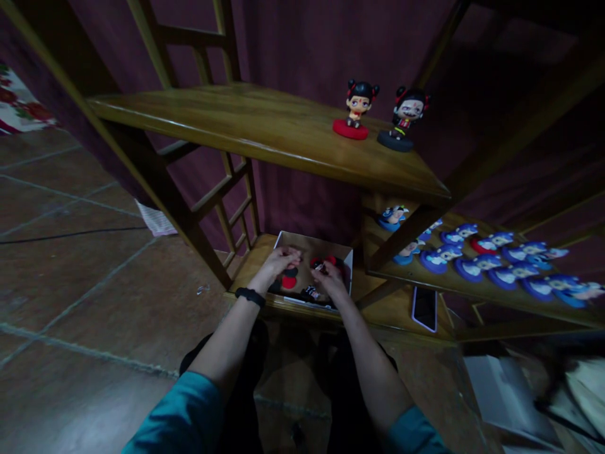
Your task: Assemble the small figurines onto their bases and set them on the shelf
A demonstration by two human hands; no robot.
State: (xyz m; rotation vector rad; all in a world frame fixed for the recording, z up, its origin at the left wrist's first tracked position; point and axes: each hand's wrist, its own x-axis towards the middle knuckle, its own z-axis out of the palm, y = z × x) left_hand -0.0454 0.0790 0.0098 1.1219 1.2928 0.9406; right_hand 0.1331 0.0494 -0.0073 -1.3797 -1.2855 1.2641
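Observation:
A shallow open cardboard box [314, 242] sits on the low shelf, with both my hands over it. My left hand [282, 260] has its fingers pinched together above the left half; whatever lies between them is too small to make out. Below it are a red round base [288, 282] and dark ones. My right hand [329, 279] is closed on a small figurine [320, 266] with red and pale parts, largely covered by the fingers. Red pieces lie just behind that hand. Another black-and-white figurine [311, 292] rests near the box's front edge.
Two figurines, one on a red base [350, 130] and one on a dark base [395, 141], stand on the upper wooden shelf [227, 120]. Several blue and purple figurines [477, 266] fill the right shelf. A phone [424, 308] lies low on the right. Wooden posts [179, 221] flank the box.

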